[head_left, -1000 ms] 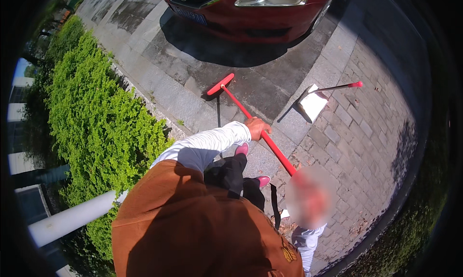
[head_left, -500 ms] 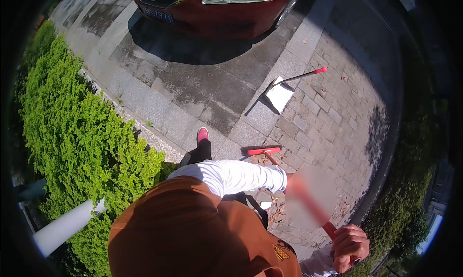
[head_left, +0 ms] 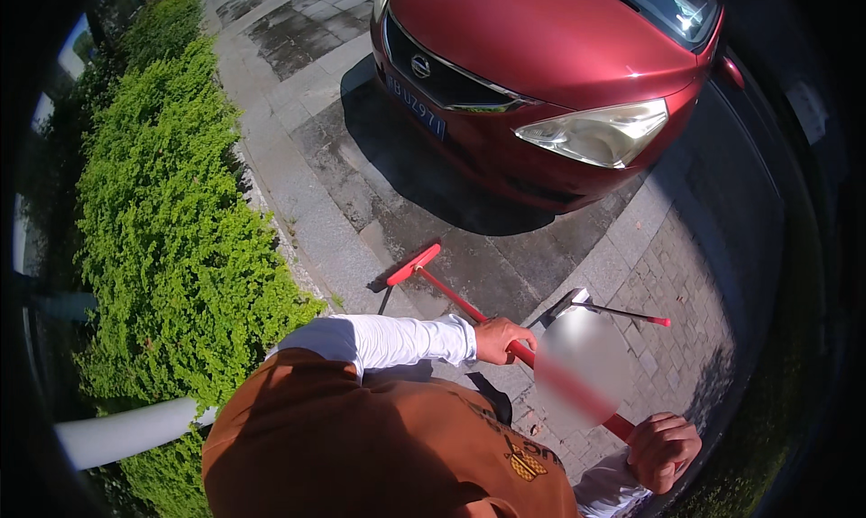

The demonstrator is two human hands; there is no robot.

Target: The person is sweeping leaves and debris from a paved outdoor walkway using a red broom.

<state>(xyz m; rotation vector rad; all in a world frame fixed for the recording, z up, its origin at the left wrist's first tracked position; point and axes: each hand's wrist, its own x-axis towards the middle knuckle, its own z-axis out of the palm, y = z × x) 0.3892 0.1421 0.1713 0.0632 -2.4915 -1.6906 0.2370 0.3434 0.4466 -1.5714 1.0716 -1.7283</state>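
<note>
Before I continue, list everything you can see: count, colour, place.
car: one, red, top centre
hedge: one, green, left side
pole: one, white, lower left
paving: grey slabs and blocks, around the car
dry leaves: a few, brown, below the blurred patch
long-handled broom: one, red, head near the car
dustpan: one, white with dark, red-tipped handle, right of the broom head, partly blurred
garment: one, brown, lower centre
sleeves: two, white
left hand: one, bare, gripping broom handle
right hand: one, bare, near handle's end

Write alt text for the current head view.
A person's left hand and right hand hold a red broom-like tool over sunlit paving before a red car, with a green hedge left and a long-handled dustpan right.
</note>
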